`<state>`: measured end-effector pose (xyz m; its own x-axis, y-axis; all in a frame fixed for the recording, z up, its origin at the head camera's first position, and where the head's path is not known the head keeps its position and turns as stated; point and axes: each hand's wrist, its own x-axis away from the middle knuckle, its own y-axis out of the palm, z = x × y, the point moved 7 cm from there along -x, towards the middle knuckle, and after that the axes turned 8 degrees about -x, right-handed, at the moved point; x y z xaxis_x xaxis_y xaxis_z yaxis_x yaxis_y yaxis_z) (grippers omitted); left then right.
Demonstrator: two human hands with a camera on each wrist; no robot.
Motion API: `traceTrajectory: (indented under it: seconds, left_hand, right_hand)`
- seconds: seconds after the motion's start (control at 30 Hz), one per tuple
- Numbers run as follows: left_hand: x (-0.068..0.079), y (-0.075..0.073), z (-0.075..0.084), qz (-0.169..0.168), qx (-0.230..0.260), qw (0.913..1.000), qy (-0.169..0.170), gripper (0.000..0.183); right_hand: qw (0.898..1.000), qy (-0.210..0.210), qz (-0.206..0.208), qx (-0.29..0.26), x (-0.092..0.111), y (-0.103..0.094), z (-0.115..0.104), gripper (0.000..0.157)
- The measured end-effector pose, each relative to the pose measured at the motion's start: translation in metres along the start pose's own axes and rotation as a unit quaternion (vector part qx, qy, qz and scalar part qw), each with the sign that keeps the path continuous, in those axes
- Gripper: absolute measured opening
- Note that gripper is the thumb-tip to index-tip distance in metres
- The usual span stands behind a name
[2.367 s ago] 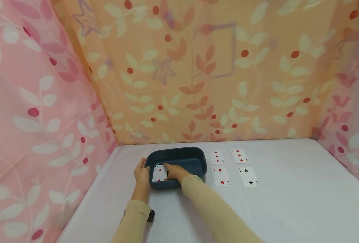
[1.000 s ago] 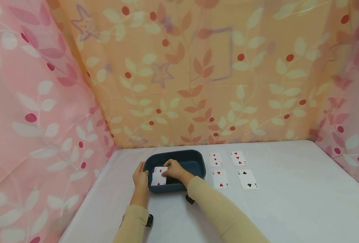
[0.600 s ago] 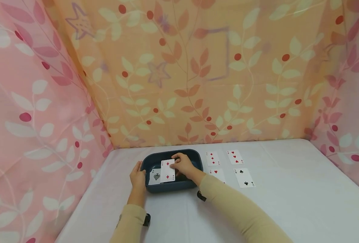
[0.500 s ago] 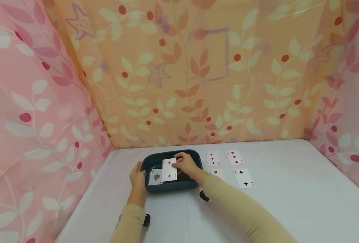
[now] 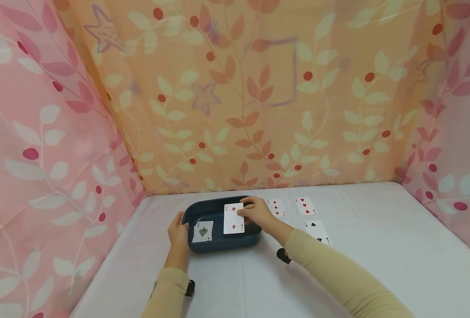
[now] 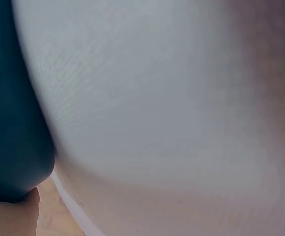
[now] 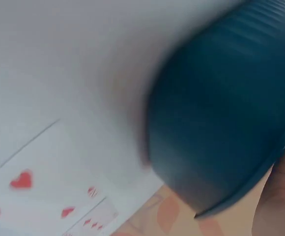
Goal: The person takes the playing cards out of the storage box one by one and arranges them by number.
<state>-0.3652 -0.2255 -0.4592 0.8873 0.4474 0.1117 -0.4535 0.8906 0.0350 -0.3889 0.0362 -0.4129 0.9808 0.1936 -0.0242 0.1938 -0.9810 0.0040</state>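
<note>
In the head view, my left hand (image 5: 178,233) holds the left side of a dark blue rectangular box (image 5: 223,245), its thumb at the rim. The left wrist view shows the box wall (image 6: 14,108) beside part of that hand. My right hand (image 5: 260,215) pinches a two of diamonds (image 5: 232,219) by its right edge, over the right half of the box. Face up in the box's left part lies an ace of spades (image 5: 203,231). From the right wrist, the box's outer side (image 7: 221,108) fills much of the view and hides the pinched card.
Right of the box, face-up cards lie on the white-covered table (image 5: 362,260): a three of diamonds (image 5: 276,207), a three of hearts (image 5: 306,206) and a two of clubs (image 5: 317,232). My right arm mostly covers a two of hearts. Patterned cloth (image 5: 235,110) hangs behind.
My right hand has lifted the two of diamonds off the ace of spades and moved it rightward, uncovering the ace. My left hand stays on the box.
</note>
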Motion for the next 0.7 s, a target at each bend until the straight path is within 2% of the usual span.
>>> traceTrajectory:
  seconds: [0.33,0.7]
  left_hand:
    - [0.000,-0.001,0.001,-0.001,0.004,1.0000,-0.003,0.059]
    - [0.002,0.000,0.002,-0.002,-0.002,1.0000,-0.005,0.058]
  right_hand:
    - [0.999,0.021,0.022,0.012,0.011,-0.025,-0.008,0.043]
    - [0.999,0.034,0.034,0.020,0.020,-0.048,-0.003,0.045]
